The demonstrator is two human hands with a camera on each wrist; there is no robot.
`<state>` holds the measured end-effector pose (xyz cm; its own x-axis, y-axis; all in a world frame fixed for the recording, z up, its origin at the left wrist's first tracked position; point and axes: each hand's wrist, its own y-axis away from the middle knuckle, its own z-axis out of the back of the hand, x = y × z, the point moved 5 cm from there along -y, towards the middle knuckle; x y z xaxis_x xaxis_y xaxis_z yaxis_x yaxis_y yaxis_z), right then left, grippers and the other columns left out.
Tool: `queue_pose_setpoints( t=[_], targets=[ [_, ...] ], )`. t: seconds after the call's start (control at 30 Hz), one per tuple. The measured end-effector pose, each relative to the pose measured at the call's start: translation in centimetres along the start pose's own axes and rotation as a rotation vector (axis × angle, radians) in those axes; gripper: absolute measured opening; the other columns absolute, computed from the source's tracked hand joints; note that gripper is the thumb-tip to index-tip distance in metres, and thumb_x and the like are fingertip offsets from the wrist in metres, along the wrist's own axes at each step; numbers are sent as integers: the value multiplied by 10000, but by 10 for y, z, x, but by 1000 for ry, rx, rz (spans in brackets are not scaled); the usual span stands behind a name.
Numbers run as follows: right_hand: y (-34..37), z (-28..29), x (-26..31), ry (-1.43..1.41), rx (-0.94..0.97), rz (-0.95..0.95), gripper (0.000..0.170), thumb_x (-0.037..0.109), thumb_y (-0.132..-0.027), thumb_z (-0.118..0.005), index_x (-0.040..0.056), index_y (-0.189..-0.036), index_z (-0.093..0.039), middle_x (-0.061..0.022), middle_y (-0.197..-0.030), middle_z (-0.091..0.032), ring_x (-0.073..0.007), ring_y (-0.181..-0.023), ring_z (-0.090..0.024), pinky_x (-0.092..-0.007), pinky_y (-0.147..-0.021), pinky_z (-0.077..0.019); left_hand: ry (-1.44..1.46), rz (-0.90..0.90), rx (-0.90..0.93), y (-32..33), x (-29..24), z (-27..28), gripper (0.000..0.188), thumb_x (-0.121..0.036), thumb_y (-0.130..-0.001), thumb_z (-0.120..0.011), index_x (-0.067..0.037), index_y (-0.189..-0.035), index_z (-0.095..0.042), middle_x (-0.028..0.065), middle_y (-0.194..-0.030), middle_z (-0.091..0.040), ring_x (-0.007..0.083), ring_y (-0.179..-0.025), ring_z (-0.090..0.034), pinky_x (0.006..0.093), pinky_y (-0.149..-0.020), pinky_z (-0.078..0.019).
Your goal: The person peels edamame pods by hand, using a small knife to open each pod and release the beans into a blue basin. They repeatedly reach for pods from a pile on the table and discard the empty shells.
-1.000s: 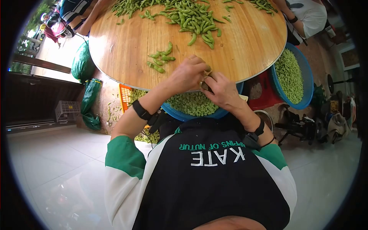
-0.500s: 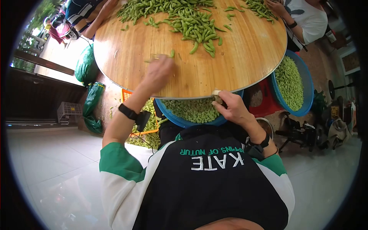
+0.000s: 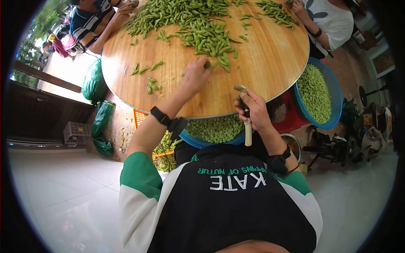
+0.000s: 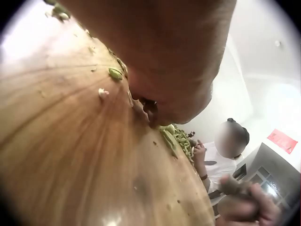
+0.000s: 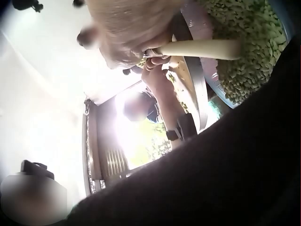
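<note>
Green pods (image 3: 177, 17) lie heaped across the upper middle of the frame, with a tongue of them trailing down toward your left hand (image 3: 196, 76). You have them on a round wooden table (image 3: 261, 71), which fills the upper half. Facing you across it are a person in a striped top (image 3: 86, 23) at the upper left and a person in a white top (image 3: 333, 23) at the upper right. At the right edge of the table stands a blue basin (image 3: 336, 99) of shelled beans (image 3: 313, 95); a second blue basin (image 3: 190, 141), also holding beans, sits below the table edge at the centre, in front of you. A bulging green sack (image 3: 94, 84) stands left of the table. Your left hand reaches down to the tabletop just beside the heap, and I cannot tell from either view whether its fingers pinch a pod. Your right hand (image 3: 255, 110), at centre right over the table edge, grips a tool with a pale handle (image 3: 248, 134) that points downward. Smallest of all, a few loose pods (image 3: 153, 87) lie on bare wood at centre left
</note>
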<state>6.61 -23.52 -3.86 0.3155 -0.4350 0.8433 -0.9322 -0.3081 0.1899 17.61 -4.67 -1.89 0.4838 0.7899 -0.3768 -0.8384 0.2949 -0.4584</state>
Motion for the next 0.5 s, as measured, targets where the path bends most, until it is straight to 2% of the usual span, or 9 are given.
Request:
queue_pose_setpoints(
  t=[0.07, 0.1, 0.17, 0.2, 0.33, 0.5],
  targets=[
    [-2, 2, -3, -83, -26, -23, 312, 208, -983, -474, 39, -1246, -468, -58, -809, -555, -61, -555, -445, -185, -428, -359, 600, 375, 196, 16, -1, -5, 126, -116, -816, -653, -23, -896, -628, 113, -792, -645, 228, -663, -590, 321, -599, -464],
    [-5, -2, -5, -118, -1, -42, 310, 210, -983, -478, 53, -1250, -469, -56, -809, -553, -67, -551, -445, -186, -425, -358, 602, 376, 208, 23, -13, 2, 126, -116, -816, -653, -23, -896, -628, 113, -792, -645, 228, -663, -590, 321, -599, -464],
    [-10, -7, -7, -151, 22, -61, 309, 213, -983, -482, 66, -1255, -469, -54, -809, -550, -73, -547, -445, -188, -423, -358, 1069, 483, 342, 37, -38, 9, 95, -64, -846, -650, -6, -908, -607, 32, -744, -636, 84, -614, -577, 208, -492, -410],
    [-12, -12, -8, -195, 88, -66, 312, 216, -982, -486, 75, -1260, -470, -52, -809, -548, -75, -544, -444, -188, -420, -356, 1184, 543, 374, 45, -40, 7, 89, -32, -840, -641, -15, -923, -613, 36, -758, -638, 78, -627, -574, 184, -502, -400],
    [-8, -24, -7, -250, 218, -73, 313, 226, -982, -491, 82, -1259, -476, -44, -810, -545, -77, -536, -436, -188, -414, -351, 1296, 567, 355, 58, -45, 4, 68, -49, -844, -637, -23, -907, -637, 22, -744, -636, 69, -611, -541, 194, -512, -379],
    [-4, -30, -9, -278, 218, -77, 277, 199, -993, -455, 62, -1233, -473, -61, -815, -543, -83, -540, -413, -187, -412, -345, 1294, 533, 322, 62, -43, 8, 88, -44, -847, -638, -23, -932, -639, 3, -746, -627, 55, -619, -515, 193, -527, -376]
  ],
)
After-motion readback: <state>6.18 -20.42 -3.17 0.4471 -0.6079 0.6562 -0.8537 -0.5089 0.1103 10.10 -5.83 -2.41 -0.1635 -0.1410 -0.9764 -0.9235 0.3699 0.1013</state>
